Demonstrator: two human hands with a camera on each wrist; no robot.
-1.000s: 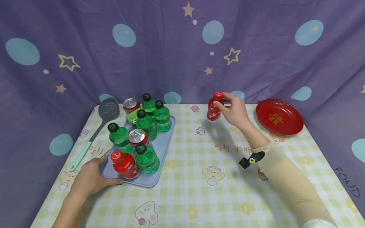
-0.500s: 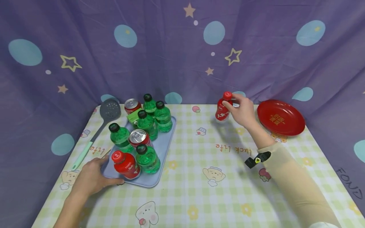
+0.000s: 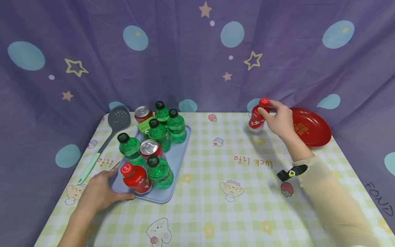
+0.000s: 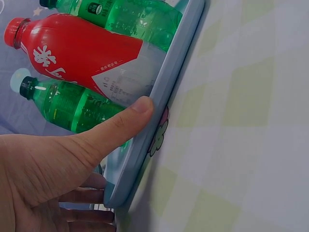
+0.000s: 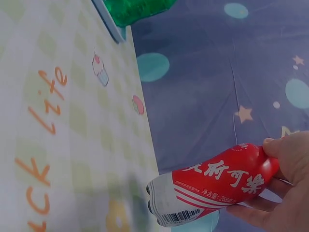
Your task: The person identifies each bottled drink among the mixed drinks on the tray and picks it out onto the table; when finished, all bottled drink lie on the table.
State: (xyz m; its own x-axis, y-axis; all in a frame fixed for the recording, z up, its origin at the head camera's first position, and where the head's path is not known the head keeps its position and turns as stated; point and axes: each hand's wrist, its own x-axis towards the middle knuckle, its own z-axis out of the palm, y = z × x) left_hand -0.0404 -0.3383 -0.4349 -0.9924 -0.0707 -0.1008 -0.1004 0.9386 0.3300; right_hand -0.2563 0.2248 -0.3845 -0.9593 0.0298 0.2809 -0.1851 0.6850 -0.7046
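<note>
Two grips in view, both mine. Right grip [image 3: 281,120] pinches a red Tianfu Cola bottle [image 3: 257,119] just below its cap, thumb on one side, fingers on the other; bottle is cap up, off the bench [image 3: 200,188], over its back right part, just left of the red plate [image 3: 314,127] with gold characters, which that grip partly covers. Right wrist view: label and barcode face the camera, base apart from the checked cloth. Left grip [image 3: 98,192] is spread wide at the near left corner of the blue tray [image 3: 179,159], thumb on the rim, fingers at the left side, partly hidden. On the tray: red-capped bottle [image 3: 139,181] close to my thumb, green soda bottles [image 3: 160,175] with black caps, five in sight, plus a red can [image 3: 150,148] among them. Green carton [image 3: 145,127] and back can [image 3: 143,114] toward the back left; can't tell if that can is on the tray. Slotted turner [image 3: 118,118] lies left of it.
</note>
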